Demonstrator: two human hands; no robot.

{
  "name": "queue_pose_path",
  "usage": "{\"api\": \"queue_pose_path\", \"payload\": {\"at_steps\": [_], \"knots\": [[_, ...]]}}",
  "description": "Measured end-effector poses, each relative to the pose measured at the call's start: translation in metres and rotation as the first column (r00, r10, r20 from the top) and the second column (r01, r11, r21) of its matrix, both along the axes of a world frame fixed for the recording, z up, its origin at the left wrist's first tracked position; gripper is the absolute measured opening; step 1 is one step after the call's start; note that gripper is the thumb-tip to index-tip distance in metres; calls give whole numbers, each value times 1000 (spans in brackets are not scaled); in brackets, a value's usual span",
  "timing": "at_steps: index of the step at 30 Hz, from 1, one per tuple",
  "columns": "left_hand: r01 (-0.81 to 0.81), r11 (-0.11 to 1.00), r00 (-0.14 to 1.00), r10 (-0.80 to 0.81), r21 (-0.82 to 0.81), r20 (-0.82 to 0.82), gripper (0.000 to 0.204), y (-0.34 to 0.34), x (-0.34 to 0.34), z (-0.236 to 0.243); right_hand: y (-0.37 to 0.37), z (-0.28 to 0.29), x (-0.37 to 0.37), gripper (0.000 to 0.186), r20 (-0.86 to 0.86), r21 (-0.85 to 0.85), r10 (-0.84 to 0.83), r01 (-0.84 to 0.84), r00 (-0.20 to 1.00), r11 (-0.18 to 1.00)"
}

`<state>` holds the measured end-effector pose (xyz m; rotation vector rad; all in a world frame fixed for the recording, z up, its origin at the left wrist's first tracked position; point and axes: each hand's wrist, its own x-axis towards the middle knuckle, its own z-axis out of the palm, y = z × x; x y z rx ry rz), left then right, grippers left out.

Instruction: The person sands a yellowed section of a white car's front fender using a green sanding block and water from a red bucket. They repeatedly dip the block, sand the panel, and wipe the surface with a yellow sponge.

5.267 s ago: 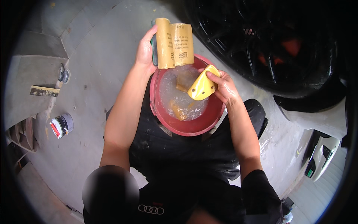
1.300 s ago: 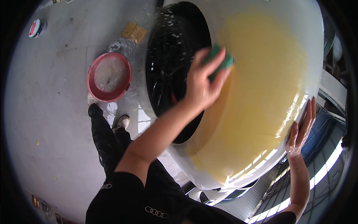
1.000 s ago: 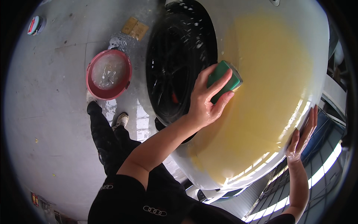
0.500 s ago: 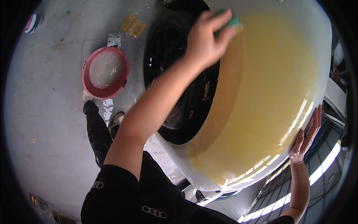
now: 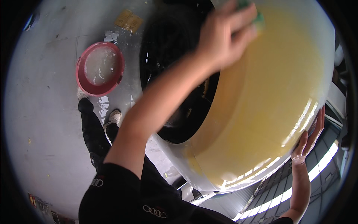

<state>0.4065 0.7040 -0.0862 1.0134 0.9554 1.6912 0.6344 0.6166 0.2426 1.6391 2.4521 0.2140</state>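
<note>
Fingers of the left hand (image 5: pixel 225 40), blurred, grip a green block (image 5: pixel 260 18) at 1 o'clock, over the yellow-coated car panel (image 5: pixel 270 97); contact cannot be made out. The right hand (image 5: pixel 305 146), between 3 and 4 o'clock, lies with fingers extended along the panel's edge. A red bucket (image 5: pixel 97 90) of cloudy water (image 5: pixel 96 61) stands at 10 o'clock, brown paper (image 5: pixel 123 18) at 11.

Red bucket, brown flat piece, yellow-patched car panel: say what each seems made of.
Red bucket: probably plastic, smooth and evenly coloured. Brown flat piece: likely paper, thin and mostly matte-looking. Yellow-patched car panel: painted metal or plastic, unclear which; bright reflections along its curved edge suggest gloss there.
</note>
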Motion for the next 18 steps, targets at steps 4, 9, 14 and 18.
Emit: {"api": "queue_pose_path", "payload": {"at_steps": [4, 9, 14, 18], "knots": [[-82, 966, 996, 86, 243, -3, 53, -81, 18, 2, 1, 0, 0, 77, -13, -32, 58, -58, 998, 998], [-177, 984, 984, 177, 13, 32, 36, 65, 14, -26, 2, 0, 1, 81, 59, 20, 63, -64, 996, 998], [-148, 974, 989, 148, 171, 15, 51, -97, 19, 7, 2, 3, 3, 83, 41, 11, 55, -55, 998, 998], [-187, 981, 975, 179, 52, 130, 50, 13, 15, -26, 3, 1, 5, 82, 41, 21, 70, -70, 997, 997]]}}
